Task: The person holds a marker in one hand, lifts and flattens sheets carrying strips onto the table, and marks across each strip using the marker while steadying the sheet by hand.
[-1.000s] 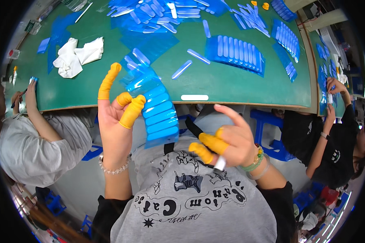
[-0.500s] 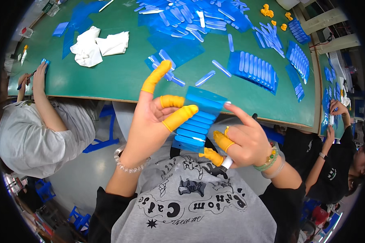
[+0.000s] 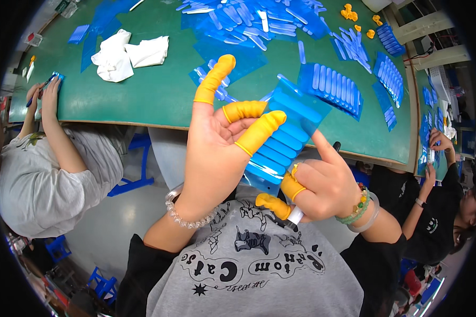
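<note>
My left hand (image 3: 215, 145) wears yellow finger cots and pinches a blue film sheet (image 3: 284, 138) between thumb and fingers, its index finger pointing up. Rows of long, rounded strips run across the sheet, which tilts in the air before the table's near edge. Curled around a pen-like tool (image 3: 296, 215) with a white section and dark ends is my right hand (image 3: 325, 187), also with yellow cots on some fingers. Its extended index finger is at the sheet's right edge; I cannot tell whether it touches. Loose blue strips (image 3: 217, 84) lie beyond my left hand.
On the green table (image 3: 153, 100) are a heap of blue strips (image 3: 248, 24), a sheet of strips (image 3: 333, 87), white cloths (image 3: 113, 58) and yellow finger cots (image 3: 348, 12). Co-workers sit at left (image 3: 58, 179) and right (image 3: 433, 211), their hands on small pieces.
My left hand and the blue sheet have moved right and away from me, and the sheet has turned. My right hand stays nearly in place, still holding the tool.
</note>
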### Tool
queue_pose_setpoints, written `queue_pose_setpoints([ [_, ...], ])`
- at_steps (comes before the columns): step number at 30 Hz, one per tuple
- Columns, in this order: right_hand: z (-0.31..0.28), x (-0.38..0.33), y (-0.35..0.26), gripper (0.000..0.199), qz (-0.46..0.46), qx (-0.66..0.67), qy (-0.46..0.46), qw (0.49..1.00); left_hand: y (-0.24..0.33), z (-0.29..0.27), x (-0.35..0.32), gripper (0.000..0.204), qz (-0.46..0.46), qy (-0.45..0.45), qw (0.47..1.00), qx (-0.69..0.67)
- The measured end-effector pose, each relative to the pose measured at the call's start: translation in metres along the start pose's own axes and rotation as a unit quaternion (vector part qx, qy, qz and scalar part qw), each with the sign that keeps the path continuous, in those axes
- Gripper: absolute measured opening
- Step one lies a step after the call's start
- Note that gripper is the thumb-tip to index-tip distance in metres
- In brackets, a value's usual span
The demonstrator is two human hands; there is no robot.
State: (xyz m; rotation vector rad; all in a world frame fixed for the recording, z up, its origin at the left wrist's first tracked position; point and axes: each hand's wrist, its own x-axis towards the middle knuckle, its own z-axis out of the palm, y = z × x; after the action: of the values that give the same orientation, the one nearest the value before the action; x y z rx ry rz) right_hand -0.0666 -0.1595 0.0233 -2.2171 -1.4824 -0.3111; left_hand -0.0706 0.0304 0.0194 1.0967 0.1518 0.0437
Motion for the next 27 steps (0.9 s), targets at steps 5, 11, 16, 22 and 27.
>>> queue_pose_setpoints([
  [5, -0.005, 0.003, 0.001, 0.011, -0.010, 0.010, -0.011, 1.000, 0.000, 0.003, 0.000, 0.077, 0.012, 0.004, 1.000, -0.007],
  [11, -0.006, 0.005, -0.004, 0.014, -0.007, 0.001, -0.015, 1.000, -0.001, 0.003, 0.000, 0.075, 0.018, 0.004, 1.000, -0.004],
  [16, -0.006, 0.004, -0.005, 0.014, -0.010, -0.005, -0.020, 1.000, -0.001, 0.000, 0.001, 0.074, 0.016, -0.004, 1.000, -0.003],
  [22, -0.003, 0.000, -0.002, 0.008, -0.015, -0.011, -0.013, 1.000, -0.002, -0.001, 0.005, 0.072, -0.008, -0.006, 1.000, -0.009],
  [27, 0.002, -0.006, 0.001, 0.007, -0.032, -0.005, 0.022, 0.999, -0.002, 0.003, 0.004, 0.068, 0.027, 0.007, 0.999, -0.032],
])
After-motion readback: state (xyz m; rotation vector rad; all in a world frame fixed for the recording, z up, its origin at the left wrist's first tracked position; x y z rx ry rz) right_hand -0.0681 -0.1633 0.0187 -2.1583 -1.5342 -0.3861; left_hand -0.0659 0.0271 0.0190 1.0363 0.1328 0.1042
